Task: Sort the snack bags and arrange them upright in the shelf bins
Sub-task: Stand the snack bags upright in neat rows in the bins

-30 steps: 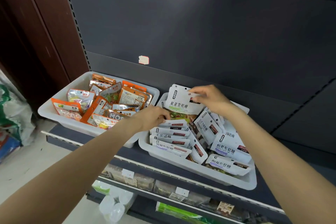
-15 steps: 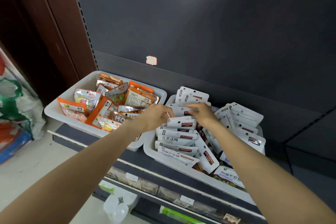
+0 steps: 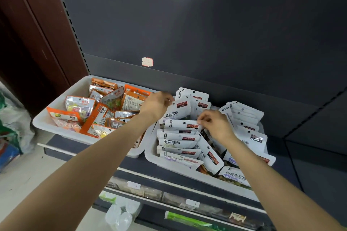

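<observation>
While both hands reach into the white bin (image 3: 155,159):
left hand (image 3: 156,104): pinches top of white bag (image 3: 177,111), middle of frame.
right hand (image 3: 216,124): pinches next white bag's (image 3: 183,125) top corner, just below.

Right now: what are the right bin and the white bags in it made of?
Right bin: looks like moulded plastic, translucent white, smooth, with a rounded rim. White bags: apparently matte plastic-film pouches with printed labels and punched hang holes; some have clear lower windows showing the contents. The exact film type can't be told.

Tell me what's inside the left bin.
The left bin holds a jumble of orange snack bags, some lying flat. The left forearm covers its near right corner; the bottom is hidden.
</observation>
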Available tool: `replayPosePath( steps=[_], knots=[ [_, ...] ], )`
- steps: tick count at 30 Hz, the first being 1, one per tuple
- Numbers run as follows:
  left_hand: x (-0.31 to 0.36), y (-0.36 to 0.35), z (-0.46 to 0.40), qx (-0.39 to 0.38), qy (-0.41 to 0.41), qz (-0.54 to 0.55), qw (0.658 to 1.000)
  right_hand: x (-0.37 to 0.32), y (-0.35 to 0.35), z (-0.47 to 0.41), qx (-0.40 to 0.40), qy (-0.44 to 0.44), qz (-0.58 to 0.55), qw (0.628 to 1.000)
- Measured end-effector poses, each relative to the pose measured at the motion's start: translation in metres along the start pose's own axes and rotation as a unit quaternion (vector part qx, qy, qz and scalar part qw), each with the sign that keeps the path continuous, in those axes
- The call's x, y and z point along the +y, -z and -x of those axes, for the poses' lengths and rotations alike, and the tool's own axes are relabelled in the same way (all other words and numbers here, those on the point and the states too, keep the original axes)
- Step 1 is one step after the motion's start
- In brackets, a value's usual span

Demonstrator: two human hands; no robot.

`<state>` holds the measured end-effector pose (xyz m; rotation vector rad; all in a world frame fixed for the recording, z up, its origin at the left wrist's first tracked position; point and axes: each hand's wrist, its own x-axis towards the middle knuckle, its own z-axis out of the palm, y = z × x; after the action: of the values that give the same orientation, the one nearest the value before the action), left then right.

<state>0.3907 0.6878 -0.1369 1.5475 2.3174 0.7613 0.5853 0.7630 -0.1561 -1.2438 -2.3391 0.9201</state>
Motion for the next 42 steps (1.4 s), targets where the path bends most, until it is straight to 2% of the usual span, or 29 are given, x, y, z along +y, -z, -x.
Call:
replayPosePath(
  steps=[4,8,12,15,17,21,26,28,32,36,39,42],
  knots=[
    [0.006,0.003,-0.007,-0.022,-0.002,0.002,1.000,-0.003,0.008,-0.002,0.068,-0.018,0.048,0.996],
    [0.006,0.008,-0.010,-0.031,-0.014,0.027,0.999,-0.005,0.015,-0.007,0.085,-0.042,0.055,0.994],
    [0.013,0.005,-0.007,-0.080,-0.048,0.043,0.995,-0.014,0.013,-0.014,0.095,-0.049,0.074,0.992],
    [0.008,0.001,-0.002,-0.049,-0.064,0.007,0.997,-0.020,0.008,-0.019,0.107,-0.051,0.068,0.991],
    [-0.002,-0.002,0.007,-0.036,-0.074,-0.007,0.997,-0.021,0.003,-0.020,0.097,-0.054,0.061,0.992],
    [-0.023,-0.004,0.027,-0.067,-0.066,-0.063,0.994,-0.018,-0.008,-0.014,0.046,-0.065,0.030,0.996],
    [-0.027,-0.004,0.043,-0.165,-0.078,0.002,0.983,-0.017,-0.011,0.014,-0.009,-0.026,0.033,0.999],
    [-0.026,-0.001,0.047,-0.177,-0.090,-0.002,0.980,-0.014,-0.007,0.024,-0.045,-0.033,0.027,0.998],
    [-0.029,0.001,0.055,-0.179,-0.127,0.032,0.975,-0.013,-0.004,0.036,-0.074,-0.030,0.045,0.996],
    [-0.033,-0.001,0.064,-0.173,-0.157,0.001,0.972,-0.016,-0.012,0.035,-0.098,-0.021,0.076,0.992],
    [-0.034,0.000,0.068,-0.162,-0.167,-0.009,0.972,-0.021,-0.018,0.031,-0.086,-0.034,0.068,0.993],
    [-0.036,0.000,0.070,-0.102,-0.161,-0.004,0.982,-0.022,-0.017,0.028,-0.064,-0.063,0.066,0.994]
  ],
)
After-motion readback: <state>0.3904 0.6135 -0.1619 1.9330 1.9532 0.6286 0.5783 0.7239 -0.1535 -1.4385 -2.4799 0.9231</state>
